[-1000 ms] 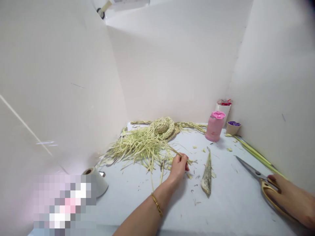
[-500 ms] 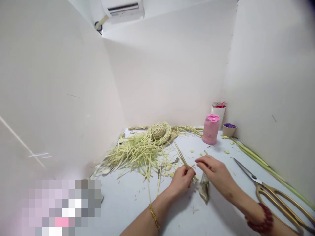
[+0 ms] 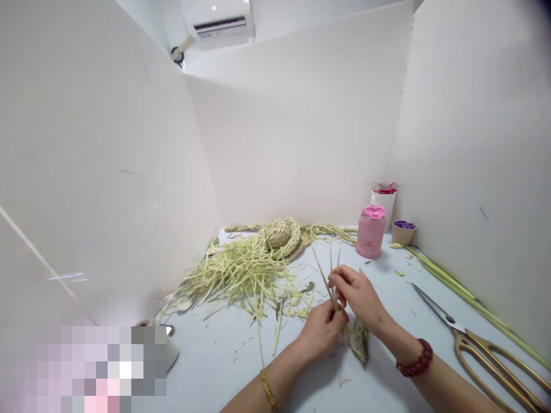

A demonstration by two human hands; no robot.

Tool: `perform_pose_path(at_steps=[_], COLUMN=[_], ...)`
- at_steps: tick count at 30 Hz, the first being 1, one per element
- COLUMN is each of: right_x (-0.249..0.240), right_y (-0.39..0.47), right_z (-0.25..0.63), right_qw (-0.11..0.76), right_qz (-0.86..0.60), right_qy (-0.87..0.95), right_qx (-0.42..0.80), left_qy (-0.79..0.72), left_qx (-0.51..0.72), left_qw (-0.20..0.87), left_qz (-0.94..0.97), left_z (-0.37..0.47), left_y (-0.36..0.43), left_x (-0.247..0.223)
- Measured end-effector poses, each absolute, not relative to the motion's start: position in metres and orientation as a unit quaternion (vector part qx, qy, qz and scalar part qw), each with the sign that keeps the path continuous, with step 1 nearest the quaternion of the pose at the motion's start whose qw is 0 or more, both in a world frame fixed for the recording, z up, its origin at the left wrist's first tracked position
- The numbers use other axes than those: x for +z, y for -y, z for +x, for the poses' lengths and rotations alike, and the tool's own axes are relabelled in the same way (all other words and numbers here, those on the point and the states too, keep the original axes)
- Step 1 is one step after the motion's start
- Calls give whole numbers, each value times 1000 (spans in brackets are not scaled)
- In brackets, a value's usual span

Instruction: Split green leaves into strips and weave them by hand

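Low in the middle of the head view, my left hand [image 3: 323, 328] is closed around several thin straw strands [image 3: 321, 265] that point up and away. My right hand [image 3: 355, 295] meets it from the right, its thumb and fingers pinched on strands just above the left hand's grip. The fingers partly hide where the strands come together. Just below the hands, a grey-green, dried-looking leafy end [image 3: 359, 344] lies close to the table. Whether it joins the held strands, I cannot tell.
Loose straw [image 3: 232, 275] is heaped at left behind my hands, against a coiled straw braid [image 3: 279, 235]. A pink bottle [image 3: 371, 232], a white cup [image 3: 383, 201] and a small bowl [image 3: 403, 234] stand at back right. Gold-handled scissors [image 3: 465, 332] and green stalks [image 3: 456, 287] lie at right.
My right hand has moved left, from above the leafy end to the strands, and its fingers have closed there. My left hand keeps its grip. The camera view has shifted slightly.
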State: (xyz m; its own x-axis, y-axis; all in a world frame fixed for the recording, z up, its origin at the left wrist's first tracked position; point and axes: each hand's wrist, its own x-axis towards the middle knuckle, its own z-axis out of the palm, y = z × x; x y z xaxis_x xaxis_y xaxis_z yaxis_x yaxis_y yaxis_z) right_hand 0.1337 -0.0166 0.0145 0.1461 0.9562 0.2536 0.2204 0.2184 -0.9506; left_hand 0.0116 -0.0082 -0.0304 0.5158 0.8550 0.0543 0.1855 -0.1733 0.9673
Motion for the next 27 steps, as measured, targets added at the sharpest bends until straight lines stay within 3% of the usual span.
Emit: perform_pose_path(at_steps=[5, 17, 20, 23, 25, 27], right_x=[1, -2, 2, 5, 5, 2], right_y=[12, 17, 22, 27, 30, 33], right_z=[149, 166, 169, 165, 160, 153], right_qw=[588, 646, 631, 592, 563, 536], right_qz=[-450, -417, -414, -418, -431, -453], right_qy=[447, 376, 377, 404, 427, 450], right_qx=[503, 517, 537, 559, 561, 553], left_qy=[-367, -425, -471, -506, -498, -466], left_qx=[295, 302, 304, 315, 372, 438], left_qw=[505, 538, 481, 354, 284, 282], left_qz=[723, 662, 674, 721, 730, 715], left_z=[10, 6, 0, -8, -12, -12], left_y=[7, 0, -7, -8, -6, -4], left_x=[-33, -28, -23, -12, -6, -2])
